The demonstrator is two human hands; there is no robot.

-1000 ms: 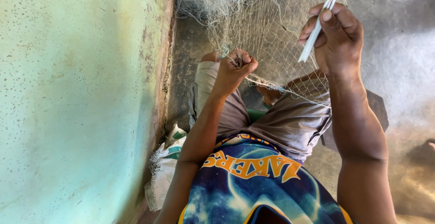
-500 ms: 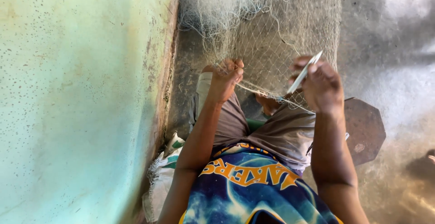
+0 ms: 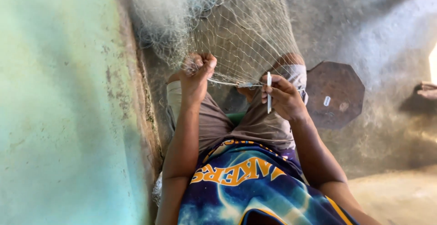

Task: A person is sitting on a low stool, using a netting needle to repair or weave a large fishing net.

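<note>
1. A pale, fine-meshed fishing net [image 3: 236,34] hangs in front of the seated person, bunched thick near the top left and spreading down over the knees.
2. The net's lower edge runs as a taut line between the two hands, just above the lap.
3. The left hand [image 3: 196,72] is closed in a fist; its grip is pressed together on a gathered bit of the net's edge.
4. The right hand [image 3: 281,98] pinches a slim white netting needle [image 3: 269,92] between thumb and fingers, held nearly upright, its upper end right at the taut edge.
5. Both forearms reach out from a blue and purple jersey [image 3: 248,193] with orange lettering; grey-brown shorts [image 3: 236,125] cover the thighs beneath the net.
6. A mottled green wall [image 3: 63,116] stands close along the left arm.
7. A dark brown octagonal plate [image 3: 337,93] lies on the grey concrete floor [image 3: 387,38], just beyond the right hand.
</note>
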